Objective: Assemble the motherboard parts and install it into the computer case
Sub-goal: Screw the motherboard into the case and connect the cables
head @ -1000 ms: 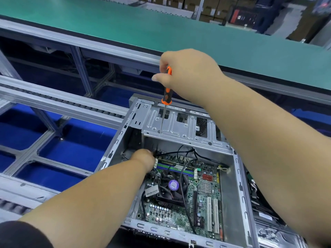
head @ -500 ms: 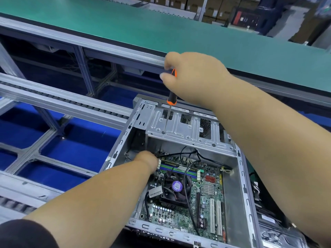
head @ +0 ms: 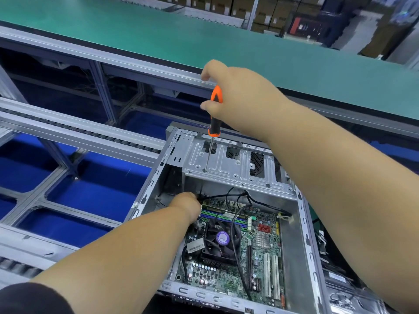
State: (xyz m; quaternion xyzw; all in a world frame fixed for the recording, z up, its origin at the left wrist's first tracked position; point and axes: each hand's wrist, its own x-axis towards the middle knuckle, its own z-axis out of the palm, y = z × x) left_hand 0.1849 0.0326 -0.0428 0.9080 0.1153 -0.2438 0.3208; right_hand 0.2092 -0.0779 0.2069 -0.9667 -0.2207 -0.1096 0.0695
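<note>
An open grey computer case (head: 292, 257) lies on its side with a green motherboard (head: 256, 261) inside, carrying a black CPU fan (head: 221, 242). My right hand (head: 242, 98) grips an orange-and-black screwdriver (head: 214, 114) held upright, its tip on the metal drive bay plate (head: 229, 164) at the case's far end. My left hand (head: 187, 206) reaches into the case at the motherboard's far left corner, beside black cables (head: 235, 196). Its fingers are hidden, so what they hold is unclear.
A green conveyor belt (head: 226, 37) runs across the back. Aluminium roller rails (head: 74, 130) and frame bars cross the left over a blue floor (head: 97, 191). Another metal part (head: 347, 300) lies at the lower right. Stacked boxes (head: 249, 7) stand far behind.
My right hand has shifted slightly along the screwdriver handle, exposing more of it. The tip stays on the drive bay plate. My left hand remains at the motherboard corner.
</note>
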